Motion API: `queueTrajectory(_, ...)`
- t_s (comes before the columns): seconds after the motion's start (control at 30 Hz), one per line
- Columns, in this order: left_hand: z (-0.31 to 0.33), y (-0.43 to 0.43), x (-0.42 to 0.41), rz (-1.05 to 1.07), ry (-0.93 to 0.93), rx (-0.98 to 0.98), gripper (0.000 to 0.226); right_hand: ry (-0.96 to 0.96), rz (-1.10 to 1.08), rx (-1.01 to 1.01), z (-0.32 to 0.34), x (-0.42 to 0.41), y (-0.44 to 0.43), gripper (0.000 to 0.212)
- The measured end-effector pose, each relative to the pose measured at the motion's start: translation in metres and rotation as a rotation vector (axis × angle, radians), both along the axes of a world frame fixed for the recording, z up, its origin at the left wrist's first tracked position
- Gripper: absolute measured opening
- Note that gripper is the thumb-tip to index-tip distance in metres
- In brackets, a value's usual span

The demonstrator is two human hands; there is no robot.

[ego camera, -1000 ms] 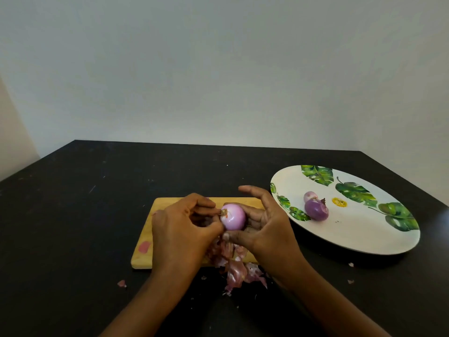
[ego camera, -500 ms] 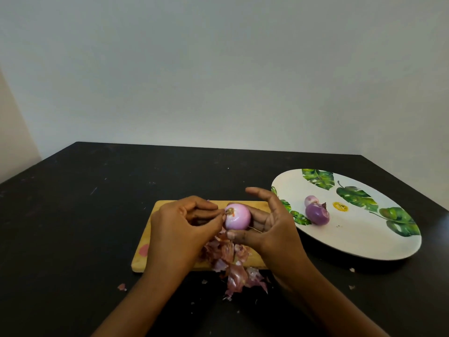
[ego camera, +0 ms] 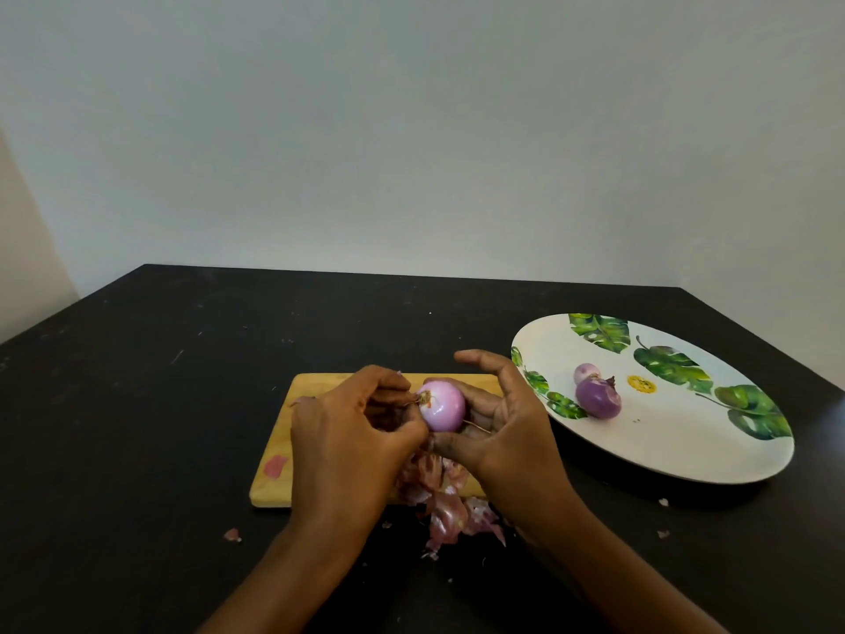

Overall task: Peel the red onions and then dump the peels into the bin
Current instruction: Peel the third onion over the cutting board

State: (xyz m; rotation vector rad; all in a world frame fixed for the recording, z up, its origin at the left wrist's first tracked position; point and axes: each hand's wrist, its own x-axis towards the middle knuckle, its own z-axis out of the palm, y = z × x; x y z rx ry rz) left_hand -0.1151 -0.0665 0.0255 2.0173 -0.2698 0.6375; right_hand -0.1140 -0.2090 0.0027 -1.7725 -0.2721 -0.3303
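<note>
Matte black table [ego camera: 137, 404], smooth round onion [ego camera: 441, 407]

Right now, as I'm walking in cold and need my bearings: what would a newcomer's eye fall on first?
The pale pink onion at the centre, above the cutting board: the right hand cups it while the left hand pinches at its root end. Then the white leaf-patterned plate on the right of the black table, carrying a purple onion and a smaller pale onion, and the heap of reddish peels at the board's near edge.
</note>
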Motion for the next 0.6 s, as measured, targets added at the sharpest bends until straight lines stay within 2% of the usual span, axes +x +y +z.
queueTrajectory(0.07,0.0,0.0,0.001,-0.005,0.009,-0.023,0.033,0.004,0.008,0.009,-0.001,0.0,-0.001,0.047)
queueTrajectory(0.2,-0.002,0.001,0.002,0.014,0.008,-0.031,0.034,0.03,0.048,0.034,-0.003,0.001,-0.002,0.069)
queueTrajectory(0.37,-0.001,0.003,0.004,-0.024,-0.006,-0.115,0.039,0.048,0.067,0.085,-0.001,0.0,0.002,0.078)
queueTrajectory(0.43,0.003,0.003,0.004,-0.072,0.02,-0.246,0.034,0.073,0.086,0.177,0.001,0.001,0.0,0.079)
queueTrajectory(0.53,0.008,0.001,0.004,-0.143,0.155,-0.521,0.023,0.138,0.115,0.327,0.003,0.002,0.001,0.078)
queueTrajectory(0.6,0.008,0.001,0.005,-0.157,0.226,-0.586,0.018,0.168,0.134,0.379,0.002,0.002,0.002,0.077)
